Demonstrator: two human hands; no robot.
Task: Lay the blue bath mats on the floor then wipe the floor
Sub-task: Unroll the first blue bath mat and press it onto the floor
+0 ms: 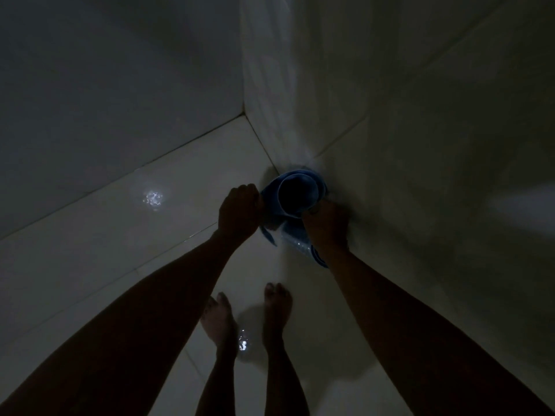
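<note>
Right now the rolled blue bath mat [295,202] stands just right of frame centre against the wall [420,145], its long axis running down toward the floor [120,235], gripped between the left hand [240,211] and right hand [326,225], equally near.

- The rolled blue bath mat [295,202] sits tight in the corner, against the right wall [420,145].
- Both hands [240,211] [326,223] close on it, filling the gap on either side.
- Open tiled floor [120,235] lies to the left, up to the far wall [120,85].
- Two bare feet [219,319] [277,310] stand just behind.
</note>
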